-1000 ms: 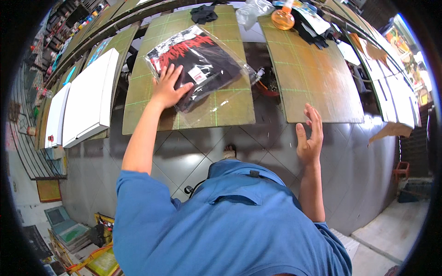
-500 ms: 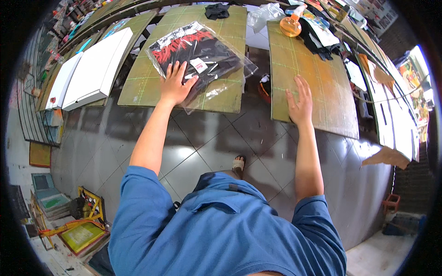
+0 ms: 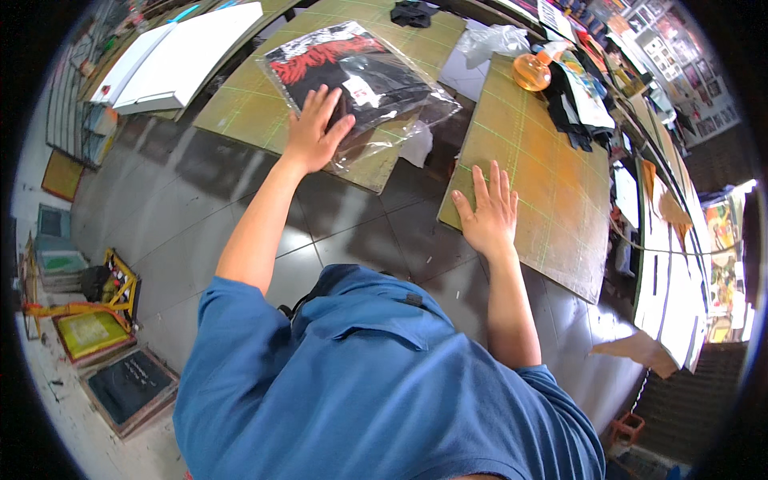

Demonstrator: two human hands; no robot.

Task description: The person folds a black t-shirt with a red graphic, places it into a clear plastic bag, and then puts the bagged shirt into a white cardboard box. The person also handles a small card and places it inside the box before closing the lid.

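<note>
A folded black garment with red and white print [image 3: 376, 76] lies in a clear plastic bag on the left greenish board [image 3: 232, 120]. My left hand [image 3: 314, 132] rests on the bag's near left edge, fingers spread and not wrapped around anything. On the near left part of the right board [image 3: 552, 192], my right hand [image 3: 490, 218] lies palm down with its fingers stretched out and nothing in it. The bag's loose clear end hangs past the left board's right edge.
White flat boxes [image 3: 188, 60] stand at the far left. An orange spray bottle [image 3: 532, 70], dark cloths [image 3: 576, 104] and a crumpled plastic bag [image 3: 492, 40] lie toward the back. A gap over the tiled floor [image 3: 352, 212] separates the boards. Framed screens [image 3: 128, 384] sit lower left.
The view has turned, so the boards now appear slanted. My right hand's fingers have spread wider on the right board. My left hand still touches the bagged garment.
</note>
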